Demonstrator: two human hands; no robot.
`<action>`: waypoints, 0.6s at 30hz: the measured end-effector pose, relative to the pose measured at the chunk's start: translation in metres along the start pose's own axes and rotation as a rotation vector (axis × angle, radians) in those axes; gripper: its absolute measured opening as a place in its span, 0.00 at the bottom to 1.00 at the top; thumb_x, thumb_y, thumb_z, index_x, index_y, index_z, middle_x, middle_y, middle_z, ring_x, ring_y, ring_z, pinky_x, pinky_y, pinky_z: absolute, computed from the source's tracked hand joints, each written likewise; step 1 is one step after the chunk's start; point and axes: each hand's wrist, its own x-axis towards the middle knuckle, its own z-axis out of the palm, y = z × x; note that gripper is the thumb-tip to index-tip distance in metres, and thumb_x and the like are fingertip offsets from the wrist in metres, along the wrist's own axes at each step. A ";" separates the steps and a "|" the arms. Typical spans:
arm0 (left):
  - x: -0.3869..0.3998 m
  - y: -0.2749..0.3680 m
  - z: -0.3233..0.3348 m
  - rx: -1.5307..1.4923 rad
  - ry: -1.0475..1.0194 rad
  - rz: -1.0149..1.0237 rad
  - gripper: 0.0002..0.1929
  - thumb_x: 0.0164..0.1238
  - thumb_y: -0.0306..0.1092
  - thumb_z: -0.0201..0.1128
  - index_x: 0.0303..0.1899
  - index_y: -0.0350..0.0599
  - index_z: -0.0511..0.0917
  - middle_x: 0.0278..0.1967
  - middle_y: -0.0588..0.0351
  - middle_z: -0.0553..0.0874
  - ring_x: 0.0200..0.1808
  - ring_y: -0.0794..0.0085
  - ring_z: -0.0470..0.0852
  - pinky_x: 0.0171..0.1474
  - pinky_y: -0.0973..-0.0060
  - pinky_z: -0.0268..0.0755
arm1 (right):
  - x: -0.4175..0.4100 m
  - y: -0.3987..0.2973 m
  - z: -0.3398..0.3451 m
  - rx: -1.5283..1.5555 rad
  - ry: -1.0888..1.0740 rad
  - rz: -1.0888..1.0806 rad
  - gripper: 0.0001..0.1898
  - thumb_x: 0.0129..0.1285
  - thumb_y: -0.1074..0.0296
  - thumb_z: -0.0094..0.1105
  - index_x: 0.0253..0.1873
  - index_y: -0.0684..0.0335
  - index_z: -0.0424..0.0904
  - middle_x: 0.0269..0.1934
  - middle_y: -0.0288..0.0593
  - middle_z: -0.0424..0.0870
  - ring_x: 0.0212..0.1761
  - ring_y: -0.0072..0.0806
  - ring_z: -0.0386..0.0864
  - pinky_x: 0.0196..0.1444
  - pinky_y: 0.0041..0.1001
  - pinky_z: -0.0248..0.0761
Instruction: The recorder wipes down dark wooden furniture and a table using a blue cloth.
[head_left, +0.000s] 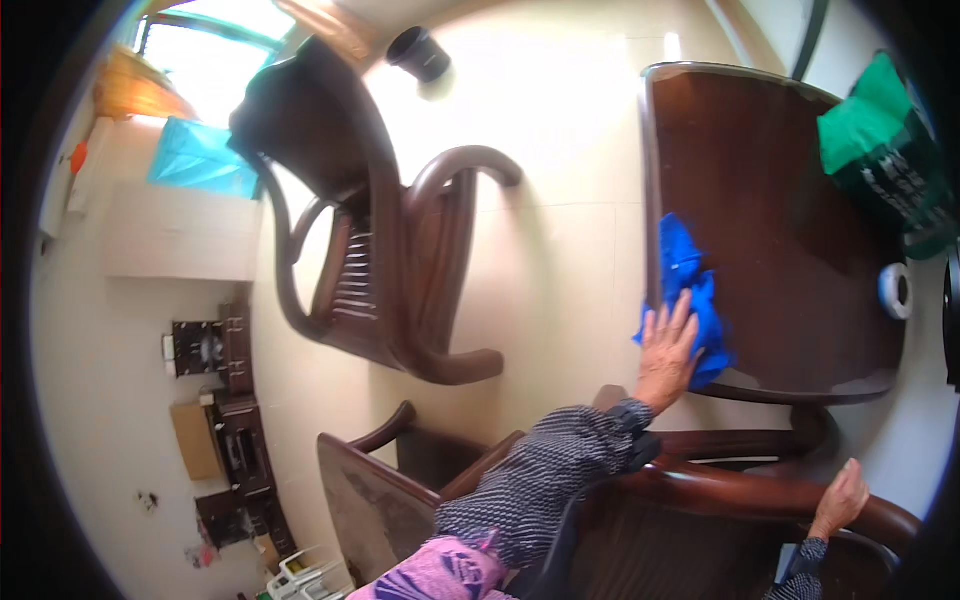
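Observation:
My left hand (669, 360) lies with spread fingers on a crumpled blue cloth (694, 307), at the near left corner of a dark wooden tabletop (772, 225). Part of the cloth hangs past the edge. My right hand (841, 499), its fingers curled, is at the curved top rail (735, 487) of a dark wooden chair; whether it grips the rail is not clear. A green bag (885, 157) bearing writing sits on the table's right side, with a white and blue roll (895, 292) nearer to me.
A dark wooden armchair (390, 225) stands on the pale tiled floor to the left, with another wooden chair (382, 495) below it in view. A black bin (418, 55) is farther off. Dark furniture (240, 442) and a white plastic stool (307, 577) are at the far left.

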 end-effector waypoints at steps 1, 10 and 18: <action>-0.009 -0.003 -0.004 0.031 0.011 0.016 0.28 0.64 0.34 0.67 0.63 0.38 0.70 0.77 0.46 0.56 0.74 0.44 0.60 0.76 0.47 0.46 | -0.001 -0.008 -0.002 -0.082 -0.090 0.047 0.10 0.73 0.63 0.53 0.51 0.55 0.82 0.39 0.46 0.84 0.40 0.46 0.79 0.49 0.42 0.72; -0.013 -0.013 -0.022 0.182 -0.181 0.108 0.33 0.67 0.43 0.66 0.68 0.38 0.65 0.78 0.44 0.50 0.75 0.38 0.55 0.76 0.42 0.39 | 0.006 -0.037 -0.018 0.042 0.005 0.028 0.07 0.70 0.69 0.56 0.48 0.59 0.80 0.35 0.42 0.82 0.38 0.39 0.78 0.57 0.41 0.70; -0.005 -0.015 -0.036 0.302 -0.406 0.134 0.37 0.70 0.52 0.60 0.72 0.39 0.60 0.79 0.39 0.42 0.77 0.35 0.48 0.74 0.36 0.36 | 0.004 -0.049 -0.022 0.006 -0.030 0.044 0.04 0.67 0.69 0.58 0.44 0.59 0.77 0.33 0.41 0.82 0.37 0.38 0.78 0.61 0.43 0.70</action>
